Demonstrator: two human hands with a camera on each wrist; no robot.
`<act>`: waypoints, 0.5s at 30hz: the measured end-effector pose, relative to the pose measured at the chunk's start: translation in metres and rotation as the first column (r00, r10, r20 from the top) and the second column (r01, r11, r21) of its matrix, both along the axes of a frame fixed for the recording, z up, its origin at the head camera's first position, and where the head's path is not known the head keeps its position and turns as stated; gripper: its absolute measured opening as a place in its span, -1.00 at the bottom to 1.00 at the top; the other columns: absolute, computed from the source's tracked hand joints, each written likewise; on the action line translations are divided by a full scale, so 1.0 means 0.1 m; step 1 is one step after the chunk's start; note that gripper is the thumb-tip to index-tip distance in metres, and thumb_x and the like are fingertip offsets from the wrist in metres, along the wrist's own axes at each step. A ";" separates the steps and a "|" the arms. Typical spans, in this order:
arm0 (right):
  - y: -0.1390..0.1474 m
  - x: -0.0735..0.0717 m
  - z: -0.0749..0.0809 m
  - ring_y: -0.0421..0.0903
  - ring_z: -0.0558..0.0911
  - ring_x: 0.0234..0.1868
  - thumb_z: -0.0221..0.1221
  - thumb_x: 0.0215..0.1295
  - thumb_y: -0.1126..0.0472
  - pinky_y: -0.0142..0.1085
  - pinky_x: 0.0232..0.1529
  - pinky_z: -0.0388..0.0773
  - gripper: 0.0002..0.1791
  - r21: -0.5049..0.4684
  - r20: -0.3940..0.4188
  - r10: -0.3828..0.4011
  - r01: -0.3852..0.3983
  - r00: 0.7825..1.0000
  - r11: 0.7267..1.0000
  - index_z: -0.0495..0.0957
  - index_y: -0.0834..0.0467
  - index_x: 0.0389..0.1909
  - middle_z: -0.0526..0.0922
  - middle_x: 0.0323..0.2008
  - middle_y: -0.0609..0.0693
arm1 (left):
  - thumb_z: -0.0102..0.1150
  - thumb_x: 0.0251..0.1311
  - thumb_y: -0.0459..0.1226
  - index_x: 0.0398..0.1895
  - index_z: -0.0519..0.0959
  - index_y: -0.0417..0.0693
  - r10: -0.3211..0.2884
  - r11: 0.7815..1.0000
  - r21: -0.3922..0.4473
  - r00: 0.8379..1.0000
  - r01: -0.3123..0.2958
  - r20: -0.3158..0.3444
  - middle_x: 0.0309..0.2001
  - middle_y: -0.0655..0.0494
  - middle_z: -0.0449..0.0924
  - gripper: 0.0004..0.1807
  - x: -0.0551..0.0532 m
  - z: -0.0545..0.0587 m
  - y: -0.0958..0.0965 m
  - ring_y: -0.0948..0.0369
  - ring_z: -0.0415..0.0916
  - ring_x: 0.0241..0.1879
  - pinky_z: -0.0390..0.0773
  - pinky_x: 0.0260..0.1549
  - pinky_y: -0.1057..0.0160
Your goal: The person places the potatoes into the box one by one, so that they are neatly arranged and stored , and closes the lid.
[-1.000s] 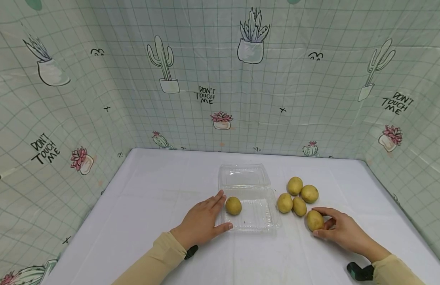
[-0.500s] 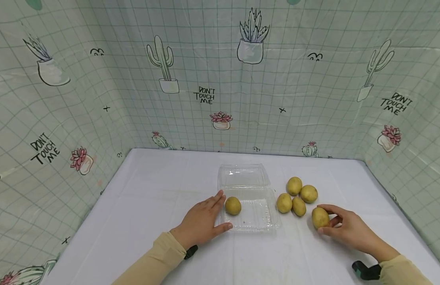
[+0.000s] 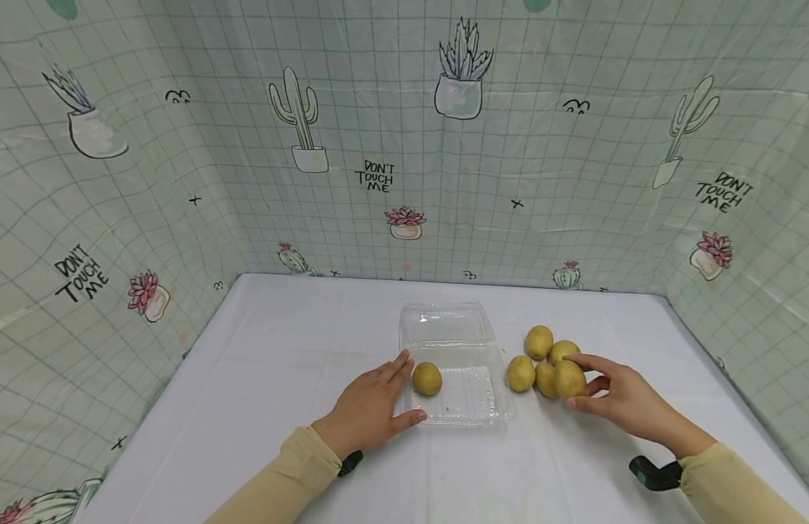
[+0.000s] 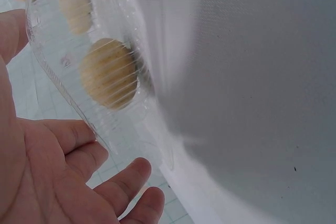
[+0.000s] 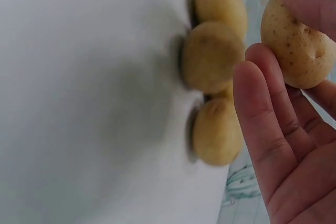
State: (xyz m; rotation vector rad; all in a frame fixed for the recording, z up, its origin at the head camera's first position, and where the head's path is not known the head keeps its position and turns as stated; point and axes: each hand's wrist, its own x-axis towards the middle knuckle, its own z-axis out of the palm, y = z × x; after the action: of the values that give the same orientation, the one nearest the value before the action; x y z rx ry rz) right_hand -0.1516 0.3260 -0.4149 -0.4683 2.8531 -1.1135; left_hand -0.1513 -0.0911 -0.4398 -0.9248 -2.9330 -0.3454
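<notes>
Between thumb and fingertips my right hand [image 3: 620,400] pinches a yellow potato [image 3: 569,378]. The right wrist view has this held potato [image 5: 294,45] raised off the white cloth, with small dark specks on its skin. Behind it several more potatoes [image 3: 521,373] lie in a cluster, two of them partly covered by it in the head view. My left hand [image 3: 374,404] touches the left edge of a clear plastic clamshell box [image 3: 470,397], fingers extended. One potato [image 3: 427,378] sits inside the box's left part, and it shows through the ribbed wall in the left wrist view.
The box's lid [image 3: 446,324] lies folded back, away from me. A white cloth [image 3: 299,327] covers the table. Sheets printed with cacti form a back wall [image 3: 404,109] and side walls. A black strap device [image 3: 656,473] is on the right wrist.
My right hand first drew the potato a little to the right, then lifted it and moved left and away from me, over the cluster's near edge. The left hand stays put.
</notes>
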 end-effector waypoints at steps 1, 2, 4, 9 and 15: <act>-0.04 -0.02 0.01 -0.22 0.63 -0.29 0.49 0.10 0.08 -0.33 -0.44 0.51 -0.20 -0.006 -0.008 0.012 -0.012 1.000 1.000 0.40 0.28 0.32 0.63 -0.06 0.12 | 0.02 0.36 0.24 0.50 0.22 -0.21 0.000 1.000 0.000 1.000 0.000 0.001 0.54 -0.06 0.05 -0.11 0.00 0.00 0.00 0.00 0.25 0.40 0.34 0.28 0.02; -0.09 -0.05 0.02 -0.21 0.63 -0.28 0.49 0.10 0.10 -0.33 -0.43 0.54 -0.21 -0.018 -0.008 0.023 -0.023 1.000 1.000 0.41 0.27 0.31 0.61 -0.01 0.13 | 0.02 0.36 0.24 0.51 0.22 -0.21 -0.001 1.000 0.001 1.000 0.001 0.002 0.54 -0.06 0.05 -0.11 0.00 0.00 0.00 0.00 0.25 0.40 0.34 0.28 0.02; -0.19 -0.10 0.05 -0.17 0.62 -0.27 0.49 0.10 0.13 -0.32 -0.40 0.58 -0.23 -0.045 -0.010 0.051 -0.051 0.999 0.998 0.42 0.26 0.30 0.59 0.02 0.14 | 0.02 0.36 0.24 0.51 0.22 -0.22 -0.002 1.000 -0.001 1.000 0.002 0.000 0.54 -0.06 0.05 -0.11 0.00 0.00 0.00 0.00 0.25 0.40 0.34 0.28 0.02; -0.47 -0.23 0.11 -0.12 0.60 -0.27 0.50 0.09 0.15 -0.32 -0.34 0.61 -0.25 -0.080 -0.012 0.127 -0.127 0.992 0.989 0.44 0.26 0.29 0.56 -0.04 0.11 | 0.01 0.37 0.23 0.50 0.22 -0.23 -0.005 1.000 -0.003 1.000 0.005 -0.002 0.54 -0.07 0.05 -0.11 0.00 0.01 0.00 0.00 0.25 0.40 0.33 0.28 0.03; -0.78 -0.35 0.12 -0.15 0.65 -0.29 0.52 0.05 0.20 -0.31 -0.31 0.62 -0.27 -0.075 -0.021 0.177 -0.178 0.984 0.981 0.48 0.17 0.28 0.60 -0.14 0.02 | 0.01 0.37 0.23 0.49 0.23 -0.24 -0.006 1.000 0.003 1.000 0.006 -0.004 0.54 -0.07 0.06 -0.12 0.00 0.03 0.00 0.00 0.25 0.40 0.34 0.28 0.03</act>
State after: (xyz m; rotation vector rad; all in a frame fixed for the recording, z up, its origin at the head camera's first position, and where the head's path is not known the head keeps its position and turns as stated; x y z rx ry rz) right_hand -0.1869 0.2476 -0.4025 -0.7215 2.7226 -1.1934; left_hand -0.1511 -0.0911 -0.4373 -0.9325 -2.9263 -0.3485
